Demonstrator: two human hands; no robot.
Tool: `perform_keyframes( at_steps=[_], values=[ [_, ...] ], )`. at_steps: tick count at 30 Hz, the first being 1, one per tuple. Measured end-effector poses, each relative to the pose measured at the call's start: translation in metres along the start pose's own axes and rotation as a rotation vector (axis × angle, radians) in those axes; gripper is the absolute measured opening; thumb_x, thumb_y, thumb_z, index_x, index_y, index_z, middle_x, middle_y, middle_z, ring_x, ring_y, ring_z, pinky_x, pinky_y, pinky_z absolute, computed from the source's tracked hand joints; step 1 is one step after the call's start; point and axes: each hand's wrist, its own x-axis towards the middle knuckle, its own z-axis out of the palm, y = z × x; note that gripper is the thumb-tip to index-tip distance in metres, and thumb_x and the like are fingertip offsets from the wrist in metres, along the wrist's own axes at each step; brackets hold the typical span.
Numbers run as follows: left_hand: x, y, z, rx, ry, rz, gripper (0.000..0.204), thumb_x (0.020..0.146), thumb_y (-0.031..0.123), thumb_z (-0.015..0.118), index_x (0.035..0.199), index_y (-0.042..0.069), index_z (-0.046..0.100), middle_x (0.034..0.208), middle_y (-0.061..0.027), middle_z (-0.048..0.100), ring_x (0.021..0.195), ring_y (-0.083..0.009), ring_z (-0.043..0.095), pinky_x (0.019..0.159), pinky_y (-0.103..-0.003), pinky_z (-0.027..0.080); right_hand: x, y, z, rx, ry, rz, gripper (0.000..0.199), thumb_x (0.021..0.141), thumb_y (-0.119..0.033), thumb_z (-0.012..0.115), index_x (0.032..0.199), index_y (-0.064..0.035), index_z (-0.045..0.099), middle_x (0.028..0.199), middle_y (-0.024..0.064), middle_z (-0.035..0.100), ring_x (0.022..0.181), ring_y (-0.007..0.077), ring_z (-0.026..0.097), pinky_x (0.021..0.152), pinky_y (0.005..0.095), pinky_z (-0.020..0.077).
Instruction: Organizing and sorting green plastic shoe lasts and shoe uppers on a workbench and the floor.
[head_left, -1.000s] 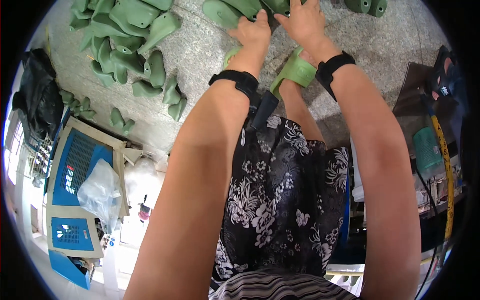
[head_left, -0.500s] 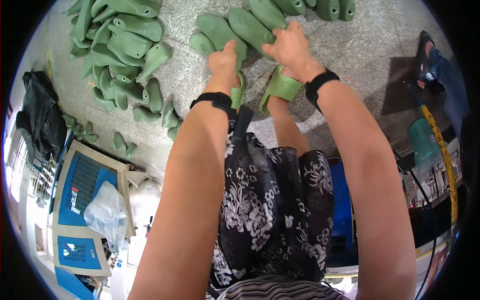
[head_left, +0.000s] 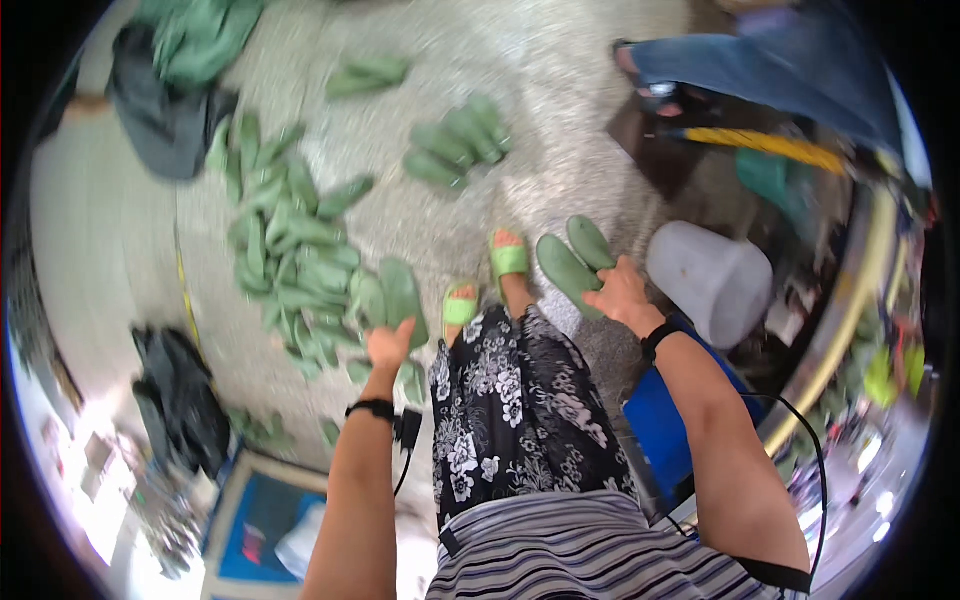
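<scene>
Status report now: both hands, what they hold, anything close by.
Left hand shut on green insoles. Right hand shut on a second pair of green insoles. Heap of insoles on floor left; pale bucket right.

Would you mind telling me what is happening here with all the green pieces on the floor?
A person in a floral skirt holds green sole-shaped pieces in both hands: the left hand grips one piece, the right hand holds two pieces. A large pile of the same pieces lies on the speckled floor to their left, a white bucket to their right.
</scene>
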Motion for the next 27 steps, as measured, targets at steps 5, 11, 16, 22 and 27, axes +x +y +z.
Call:
perform_keyframes(
  at_steps=[5, 11, 16, 22, 27],
  values=[
    [-0.059, 0.008, -0.065, 0.196, 0.181, 0.158, 0.080, 0.071, 0.065, 0.061, 0.092, -0.011, 0.068, 0.099, -0.0343, 0.063, 0.104, -0.0450, 0.058, 0.095, -0.043, 0.043, -0.126, 0.065, -0.042, 0.271, 0.194, 0.093, 0.054, 0.068, -0.044, 0.068, 0.105, -0.0049, 0.071, 0.119, 0.0269, 0.050, 0.112, 0.0390, 0.052, 0.094, 0.0439, 0.0450],
    [-0.095, 0.014, -0.148, 0.054, 0.131, 0.474, 0.075, 0.070, 0.058, 0.070, 0.101, -0.010, 0.066, 0.102, -0.0296, 0.065, 0.102, -0.0411, 0.062, 0.092, -0.044, 0.046, -0.307, 0.086, -0.039, 0.598, 0.464, 0.163, 0.053, 0.067, -0.048, 0.069, 0.098, -0.0053, 0.072, 0.113, 0.0268, 0.055, 0.105, 0.0391, 0.056, 0.090, 0.0418, 0.0474],
    [-0.162, 0.078, -0.183, 0.010, 0.100, 0.599, 0.069, 0.068, 0.051, 0.076, 0.092, -0.014, 0.066, 0.087, -0.0247, 0.069, 0.083, -0.0319, 0.068, 0.077, -0.041, 0.051, -0.451, 0.083, -0.004, 0.848, 0.629, 0.262, 0.051, 0.064, -0.052, 0.071, 0.085, -0.0050, 0.073, 0.093, 0.0236, 0.061, 0.095, 0.0354, 0.060, 0.083, 0.0417, 0.0488],
    [-0.266, 0.171, -0.168, 0.104, -0.002, 0.749, 0.058, 0.069, 0.042, 0.079, 0.085, -0.013, 0.067, 0.077, -0.0179, 0.069, 0.071, -0.0230, 0.065, 0.069, -0.038, 0.051, -0.548, 0.119, 0.053, 1.192, 0.895, 0.365, 0.049, 0.065, -0.048, 0.072, 0.072, 0.0003, 0.068, 0.057, 0.0191, 0.054, 0.060, 0.0316, 0.057, 0.065, 0.0399, 0.0466],
    [-0.348, 0.242, -0.109, 0.075, -0.156, 0.895, 0.045, 0.074, 0.033, 0.076, 0.091, -0.008, 0.069, 0.083, -0.0137, 0.070, 0.073, -0.0203, 0.064, 0.070, -0.035, 0.050, -0.611, 0.189, 0.100, 1.340, 1.094, 0.351, 0.048, 0.066, -0.043, 0.076, 0.073, 0.0023, 0.065, 0.076, 0.0182, 0.059, 0.068, 0.0246, 0.057, 0.065, 0.0367, 0.0451]
  ],
)
